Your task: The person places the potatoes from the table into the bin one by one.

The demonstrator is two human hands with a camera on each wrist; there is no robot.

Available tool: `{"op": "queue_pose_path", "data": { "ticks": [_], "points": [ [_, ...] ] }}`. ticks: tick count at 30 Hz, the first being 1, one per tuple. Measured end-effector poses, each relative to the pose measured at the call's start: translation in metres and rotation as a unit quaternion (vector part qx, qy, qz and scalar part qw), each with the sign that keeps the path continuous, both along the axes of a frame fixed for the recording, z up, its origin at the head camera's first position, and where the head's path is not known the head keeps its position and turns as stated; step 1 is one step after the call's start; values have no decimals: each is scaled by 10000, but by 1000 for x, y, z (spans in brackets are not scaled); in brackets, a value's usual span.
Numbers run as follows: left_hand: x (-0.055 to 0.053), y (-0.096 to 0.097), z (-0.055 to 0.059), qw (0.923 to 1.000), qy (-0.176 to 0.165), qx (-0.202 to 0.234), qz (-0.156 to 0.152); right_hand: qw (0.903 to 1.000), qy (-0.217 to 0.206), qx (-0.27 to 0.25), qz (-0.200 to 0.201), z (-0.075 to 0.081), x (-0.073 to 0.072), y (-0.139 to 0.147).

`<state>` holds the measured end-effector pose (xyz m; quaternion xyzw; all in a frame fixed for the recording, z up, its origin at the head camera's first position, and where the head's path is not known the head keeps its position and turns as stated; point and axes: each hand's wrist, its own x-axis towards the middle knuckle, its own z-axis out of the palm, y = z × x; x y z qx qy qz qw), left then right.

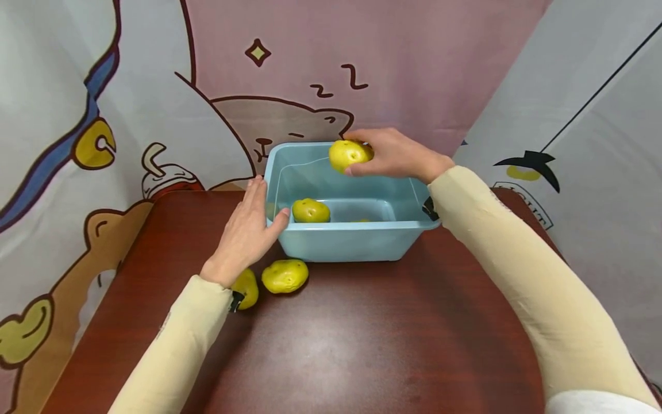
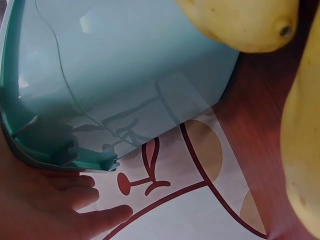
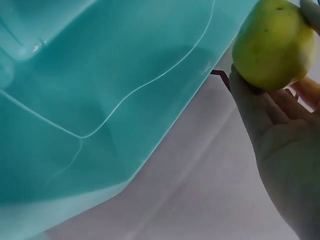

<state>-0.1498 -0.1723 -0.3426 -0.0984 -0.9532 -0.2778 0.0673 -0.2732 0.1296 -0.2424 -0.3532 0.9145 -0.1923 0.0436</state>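
Observation:
A yellow potato is gripped between the thumb and fingers of my right hand, above the back part of a light-blue plastic bin. The same potato shows beside the bin wall in the right wrist view. With fingers straight, my left hand rests against the bin's left rim. Inside the bin lies another potato; a sliver of yellow shows behind the front rim, mostly hidden. Two more potatoes lie on the table, one before the bin, the other partly behind my left wrist.
The bin stands toward the back of a dark red-brown wooden table. Behind the table hangs a cloth printed with cartoon animals. Dark wrist straps show at the sleeve ends.

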Motion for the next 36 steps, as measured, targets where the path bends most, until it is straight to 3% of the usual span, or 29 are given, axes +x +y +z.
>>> {"op": "queue_pose_path", "data": {
  "ticks": [6,16,20,23,28,32,36],
  "points": [
    [0,0,-1,10000,0,52,6,9999,-73,70,-24,-3,-4,-6],
    [0,0,0,10000,-62,-18,56,9962,-444,743,99,-18,-11,-11],
    [-1,0,2,9999,-75,-30,76,9918,-821,982,20,-21,-12,-12],
    [-1,2,2,9999,-98,-24,79,9849,-1117,1314,-118,-13,-10,-9],
    [-2,4,1,10000,-70,13,64,9866,-924,1336,-165,14,4,1],
    [-2,4,1,9999,-105,83,52,9952,-436,833,-272,35,28,19],
    [0,2,1,9997,-167,141,74,9985,81,192,-501,42,53,43]
  ]
}}
